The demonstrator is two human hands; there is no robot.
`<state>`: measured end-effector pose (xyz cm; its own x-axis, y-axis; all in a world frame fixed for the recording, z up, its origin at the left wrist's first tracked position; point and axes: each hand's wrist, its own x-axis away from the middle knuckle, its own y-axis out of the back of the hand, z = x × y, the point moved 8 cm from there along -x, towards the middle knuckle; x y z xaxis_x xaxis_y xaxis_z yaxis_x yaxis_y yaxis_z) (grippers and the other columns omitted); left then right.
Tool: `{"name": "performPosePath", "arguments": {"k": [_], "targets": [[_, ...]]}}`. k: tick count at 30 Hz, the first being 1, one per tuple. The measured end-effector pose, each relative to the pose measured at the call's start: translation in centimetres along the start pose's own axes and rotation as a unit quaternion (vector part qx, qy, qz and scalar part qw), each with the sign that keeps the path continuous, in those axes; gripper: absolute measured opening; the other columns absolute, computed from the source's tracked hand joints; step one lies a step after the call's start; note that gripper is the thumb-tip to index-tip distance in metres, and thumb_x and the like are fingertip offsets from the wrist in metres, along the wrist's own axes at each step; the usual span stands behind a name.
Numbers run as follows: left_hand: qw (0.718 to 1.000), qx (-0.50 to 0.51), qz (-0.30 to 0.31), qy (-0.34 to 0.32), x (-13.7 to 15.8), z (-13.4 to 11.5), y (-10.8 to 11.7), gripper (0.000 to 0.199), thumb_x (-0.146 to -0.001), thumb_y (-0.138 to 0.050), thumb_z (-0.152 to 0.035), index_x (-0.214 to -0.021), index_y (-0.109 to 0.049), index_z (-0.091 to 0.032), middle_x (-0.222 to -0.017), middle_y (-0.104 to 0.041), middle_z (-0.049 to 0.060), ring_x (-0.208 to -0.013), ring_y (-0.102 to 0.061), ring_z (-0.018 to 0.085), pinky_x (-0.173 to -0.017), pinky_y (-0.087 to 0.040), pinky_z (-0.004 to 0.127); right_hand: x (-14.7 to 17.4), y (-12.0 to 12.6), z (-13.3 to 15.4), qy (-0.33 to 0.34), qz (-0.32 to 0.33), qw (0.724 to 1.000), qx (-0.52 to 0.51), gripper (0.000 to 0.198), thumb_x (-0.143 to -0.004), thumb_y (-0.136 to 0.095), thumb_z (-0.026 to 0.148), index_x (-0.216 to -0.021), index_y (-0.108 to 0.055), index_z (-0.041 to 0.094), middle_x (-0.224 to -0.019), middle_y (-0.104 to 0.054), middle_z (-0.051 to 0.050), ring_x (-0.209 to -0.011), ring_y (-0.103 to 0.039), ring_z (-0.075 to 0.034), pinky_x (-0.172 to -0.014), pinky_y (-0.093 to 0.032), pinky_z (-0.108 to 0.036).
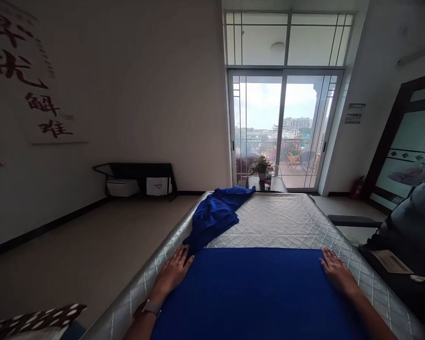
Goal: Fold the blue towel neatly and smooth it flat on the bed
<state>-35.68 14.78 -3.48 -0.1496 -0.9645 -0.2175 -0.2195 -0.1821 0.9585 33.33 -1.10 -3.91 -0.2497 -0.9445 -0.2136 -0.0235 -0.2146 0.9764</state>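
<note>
A blue cloth (258, 293) lies smooth and flat over the near part of a table with a silver quilted cover (283, 217). On its far left corner rests my left hand (175, 267), palm down, fingers stretched out, with a band on the wrist. My right hand (336, 271) lies flat at the far right corner, fingers extended. Beyond my left hand, a crumpled heap of blue fabric (216, 212) lies along the table's left side; whether it joins the flat cloth I cannot tell. The near edge of the cloth is out of view.
Past the table's far end stand a potted plant (261, 166) and a bottle (268, 175) on a small table. A black rack (141, 172) is by the left wall. At right are a black chair (414, 222) and a fire extinguisher (357, 187). Patterned fabric (38, 321) shows at lower left.
</note>
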Motion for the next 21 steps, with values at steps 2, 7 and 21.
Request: {"name": "performPosePath", "arguments": {"k": [2,7,21], "targets": [[1.000,-0.005,0.020,0.009,0.0,0.1,-0.1,0.070,-0.101,-0.029,-0.051,-0.156,-0.032,-0.008,-0.165,-0.025,0.017,-0.152,-0.023,0.029,-0.122,-0.025,0.048,0.1,-0.1,-0.2,0.010,-0.009,1.000,0.001,0.070,-0.097,-0.020,0.043,-0.157,-0.031,0.010,-0.165,-0.027,-0.009,-0.152,-0.023,-0.023,-0.124,-0.020,-0.046],[1.000,-0.011,0.009,0.023,0.6,-1.6,1.6,0.070,-0.101,-0.028,-0.051,-0.154,-0.038,-0.007,-0.163,-0.029,0.017,-0.152,-0.026,0.029,-0.122,-0.026,0.048,0.5,0.2,0.1,0.012,0.003,1.000,0.019,0.063,-0.097,-0.023,0.034,-0.153,-0.041,0.014,-0.163,-0.032,-0.007,-0.152,-0.025,-0.021,-0.124,-0.020,-0.044],[0.973,0.036,0.001,-0.228,3.9,-25.0,6.0,0.049,-0.102,-0.035,-0.039,-0.140,-0.059,-0.020,-0.149,-0.056,0.008,-0.140,-0.048,0.024,-0.119,-0.036,0.039,2.7,9.2,22.2,0.138,0.038,0.984,-0.105,0.062,-0.100,-0.023,0.035,-0.156,-0.036,0.012,-0.162,-0.032,-0.009,-0.152,-0.025,-0.020,-0.125,-0.015,-0.040]]}}
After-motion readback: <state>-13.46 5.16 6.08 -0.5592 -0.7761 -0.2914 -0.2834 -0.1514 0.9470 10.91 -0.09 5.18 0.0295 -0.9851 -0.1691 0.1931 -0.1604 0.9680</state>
